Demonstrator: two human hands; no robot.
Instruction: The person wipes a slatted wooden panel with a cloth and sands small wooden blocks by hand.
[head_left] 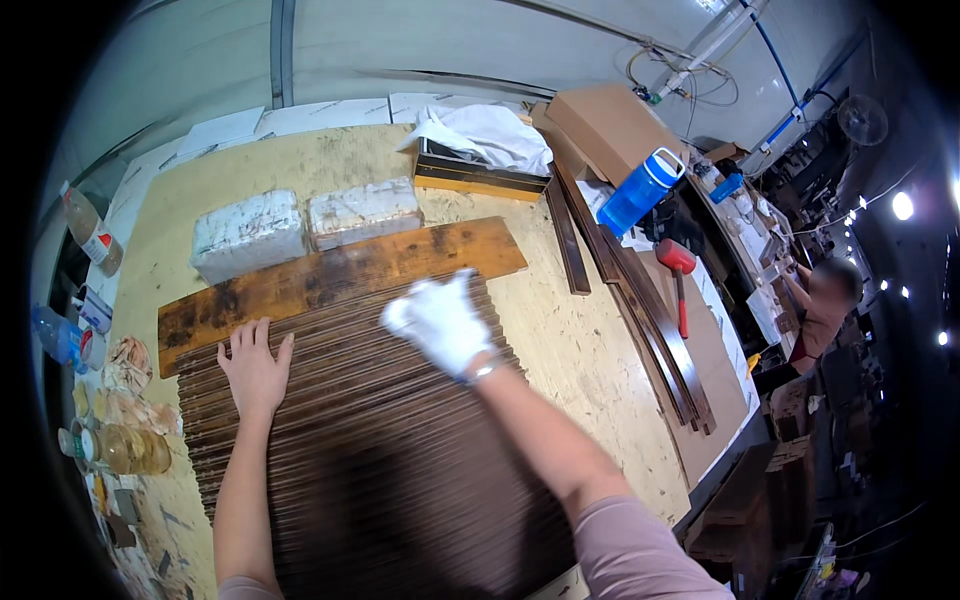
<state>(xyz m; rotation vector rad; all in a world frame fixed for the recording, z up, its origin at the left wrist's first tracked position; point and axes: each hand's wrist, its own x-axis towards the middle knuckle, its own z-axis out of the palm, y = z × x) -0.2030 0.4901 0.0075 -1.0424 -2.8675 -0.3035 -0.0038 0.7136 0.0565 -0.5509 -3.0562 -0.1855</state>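
A broad row of narrow dark-brown wooden strips lies side by side on the table. My left hand is bare and rests flat on the strips near their far left end, fingers spread. Further right, my right hand wears a white glove and is over the strips near their far edge. Motion smears its fingers, so whether they hold anything is hidden. A stained orange-brown board runs along the strips' far side. Behind it sit two white-wrapped blocks.
Past the board stands a black-and-yellow box with white cloth on top. On the right are a blue bottle, a red mallet and long dark strips. Bottles line the left edge. Another person works far right.
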